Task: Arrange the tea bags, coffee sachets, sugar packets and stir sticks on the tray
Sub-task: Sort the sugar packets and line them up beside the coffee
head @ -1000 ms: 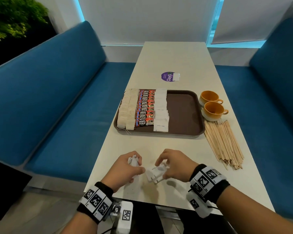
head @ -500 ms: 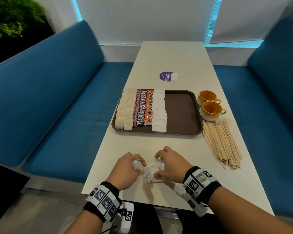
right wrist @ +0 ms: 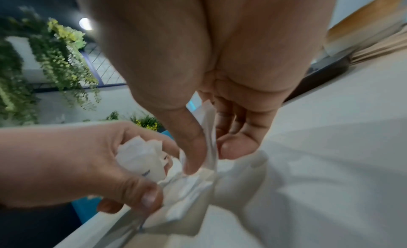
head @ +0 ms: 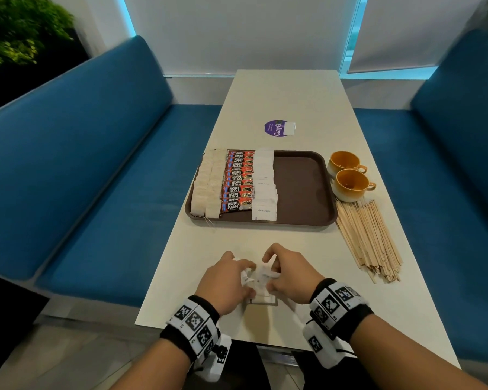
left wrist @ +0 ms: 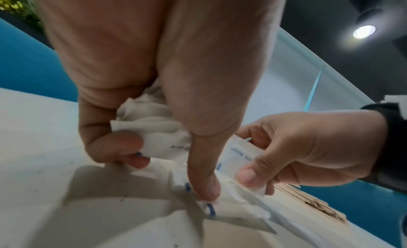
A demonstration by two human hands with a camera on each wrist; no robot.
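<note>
Sugar packets [head: 261,280] sit bunched between my hands at the near table edge [head: 181,277]; only my head view shows the tray [head: 302,190] beyond, with rows of tea bags [head: 207,184], coffee sachets [head: 238,181] and sugar, stir sticks [head: 369,237] loose beside it. Wrist views reveal my left hand [left wrist: 154,95] clutching crumpled packets, thumb pressing one down. My right hand [right wrist: 220,95] pinches a packet between thumb and fingers.

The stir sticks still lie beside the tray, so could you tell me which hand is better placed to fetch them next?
Probably the right hand: the stir sticks lie on its side of the table, right of the tray. The left hand would have to cross over. Both hands currently hold sugar packets.
</note>
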